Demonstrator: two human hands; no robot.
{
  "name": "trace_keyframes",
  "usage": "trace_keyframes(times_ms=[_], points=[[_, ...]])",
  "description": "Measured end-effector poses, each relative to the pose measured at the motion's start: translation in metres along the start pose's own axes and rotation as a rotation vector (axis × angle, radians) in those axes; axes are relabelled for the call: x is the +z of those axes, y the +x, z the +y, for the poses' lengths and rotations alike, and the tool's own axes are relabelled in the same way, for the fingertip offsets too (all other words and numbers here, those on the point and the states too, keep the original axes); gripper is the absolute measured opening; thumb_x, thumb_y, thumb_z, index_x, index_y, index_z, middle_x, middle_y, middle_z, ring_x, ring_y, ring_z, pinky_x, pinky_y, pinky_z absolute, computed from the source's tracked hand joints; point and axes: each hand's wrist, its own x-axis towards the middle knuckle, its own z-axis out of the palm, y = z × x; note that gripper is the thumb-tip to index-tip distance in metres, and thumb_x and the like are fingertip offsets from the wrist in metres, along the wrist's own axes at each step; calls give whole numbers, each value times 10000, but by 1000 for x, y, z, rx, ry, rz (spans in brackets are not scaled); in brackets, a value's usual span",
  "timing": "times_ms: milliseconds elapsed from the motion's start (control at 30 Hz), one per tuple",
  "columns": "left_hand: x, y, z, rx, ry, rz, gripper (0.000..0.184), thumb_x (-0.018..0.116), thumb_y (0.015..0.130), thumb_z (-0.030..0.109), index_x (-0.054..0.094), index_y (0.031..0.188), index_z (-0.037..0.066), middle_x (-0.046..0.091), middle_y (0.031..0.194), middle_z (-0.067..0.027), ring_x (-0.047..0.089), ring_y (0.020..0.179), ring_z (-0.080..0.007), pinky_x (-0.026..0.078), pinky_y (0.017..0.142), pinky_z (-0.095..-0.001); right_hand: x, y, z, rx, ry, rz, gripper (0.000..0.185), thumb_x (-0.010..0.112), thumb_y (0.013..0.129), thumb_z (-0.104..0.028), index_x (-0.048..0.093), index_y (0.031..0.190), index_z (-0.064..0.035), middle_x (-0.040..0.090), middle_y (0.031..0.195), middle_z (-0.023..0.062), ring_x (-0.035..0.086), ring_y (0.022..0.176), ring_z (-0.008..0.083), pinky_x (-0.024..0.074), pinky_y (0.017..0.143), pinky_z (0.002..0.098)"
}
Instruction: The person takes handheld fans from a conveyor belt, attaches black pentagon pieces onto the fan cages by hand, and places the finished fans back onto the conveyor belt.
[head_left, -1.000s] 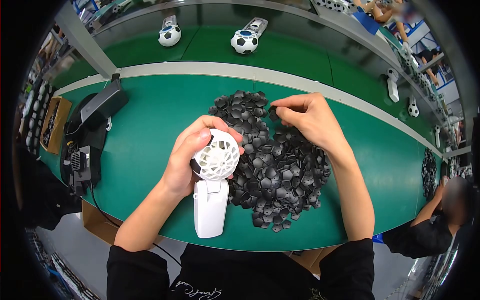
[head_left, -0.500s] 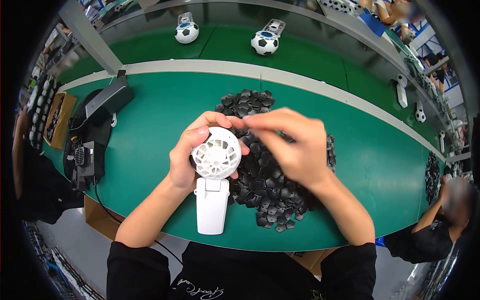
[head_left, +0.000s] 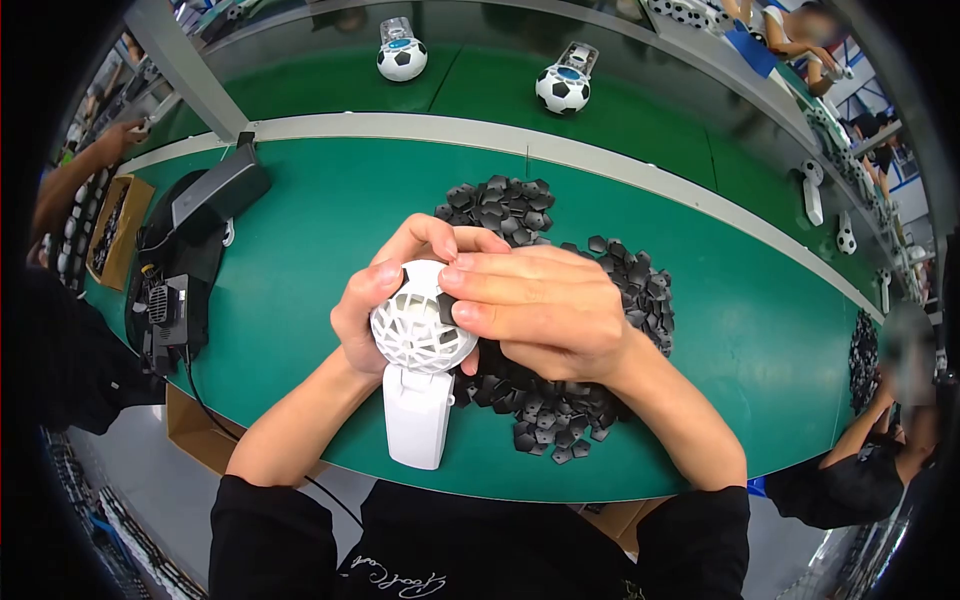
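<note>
My left hand (head_left: 365,300) is closed around the round, latticed head of a white handheld fan (head_left: 415,415), whose handle points down toward me. At the right side of that head, the fingers of my right hand (head_left: 555,310) press a black pentagon piece (head_left: 446,308) against the lattice. Another dark patch shows at the top of the head near my left thumb. Behind and below my right hand lies a heap of black pentagon pieces (head_left: 560,412) on the green table (head_left: 760,330), partly hidden by the hand.
Soccer-patterned fans (head_left: 402,60) lie on the green conveyor (head_left: 480,75) beyond a pale rail (head_left: 620,160). At the left are a black device (head_left: 178,315) with a cable and a cardboard box (head_left: 120,230). Co-workers sit at the right (head_left: 850,480) and stand at the left (head_left: 85,340).
My right hand has come from the heap to the fan head with a black piece. The fan head has tilted slightly. Fans on the conveyor have shifted right, and a co-worker's arm has risen at the left.
</note>
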Motion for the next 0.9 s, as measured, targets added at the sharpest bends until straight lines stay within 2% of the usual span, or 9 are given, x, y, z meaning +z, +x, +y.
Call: trace_keyframes(times_ms=[167, 267, 300, 400, 533, 700, 800, 867, 900], points=[[5, 0, 6, 32, 103, -46, 484, 513, 810, 384, 416, 1090, 1, 385, 1212, -288, 622, 777, -329, 589, 528, -374, 2, 2, 6, -21, -47, -7, 333, 583, 625, 89, 657, 933, -16, 660, 1006, 163, 636, 973, 294, 505, 784, 353], [-2, -3, 13, 95, 227, -90, 480, 494, 823, 395, 449, 1081, -7, 410, 1198, -297, 607, 863, -331, 576, 644, -374, 11, 0, 3, 24, 9, 25, 333, 591, 620, 73, 659, 933, -19, 658, 1014, 165, 633, 979, 294, 493, 818, 367], [-5, -3, 15, 94, 226, -92, 480, 494, 823, 395, 449, 1081, -7, 410, 1198, -297, 607, 863, -331, 576, 644, -374, 13, 0, 3, 43, 37, 41, 333, 595, 617, 65, 660, 932, -21, 657, 1018, 165, 632, 981, 294, 487, 834, 374], [-13, -6, 17, 124, 331, -56, 465, 473, 838, 401, 488, 1056, -10, 447, 1169, -297, 575, 954, -337, 527, 775, -372, 16, 3, 10, -6, 6, 2, 319, 604, 623, 44, 661, 929, -21, 654, 1023, 170, 628, 989, 295, 471, 864, 388], [-13, -3, 20, 150, 341, -110, 473, 457, 847, 403, 497, 1064, -15, 454, 1175, -290, 544, 1012, -337, 486, 829, -372, 17, 4, 12, -17, -11, -9, 310, 620, 625, 19, 666, 929, -21, 650, 1034, 172, 621, 1004, 291, 450, 900, 399], [-14, -1, 22, 215, 388, -74, 469, 479, 838, 401, 546, 1008, -31, 501, 1122, -274, 562, 977, -314, 491, 803, -355, 18, 2, 13, 61, 0, 11, 306, 646, 634, -12, 681, 937, -41, 663, 1003, 148, 636, 940, 274, 464, 868, 397], [-21, 2, 39, 368, 1110, -215, 481, 508, 839, 445, 549, 867, -34, 508, 999, -222, 604, 807, -302, 539, 621, -359, -9, 3, 18, 75, -129, -130, 265, 640, 680, -44, 683, 941, -43, 669, 961, 139, 636, 879, 264, 475, 824, 382], [-22, 5, 43, 342, 1080, -169, 492, 518, 834, 454, 557, 835, -37, 514, 967, -207, 605, 790, -295, 530, 621, -361, -17, 7, 25, 110, -163, -201, 246, 636, 703, -59, 685, 944, -44, 671, 939, 134, 636, 848, 259, 480, 802, 375], [-20, 1, 42, 301, 1055, -96, 505, 528, 828, 463, 565, 802, -40, 520, 934, -191, 606, 773, -288, 521, 621, -362, -26, 10, 28, 454, -113, -122, 219, 623, 739, -91, 680, 943, -37, 668, 909, 133, 628, 822, 255, 479, 778, 361]])
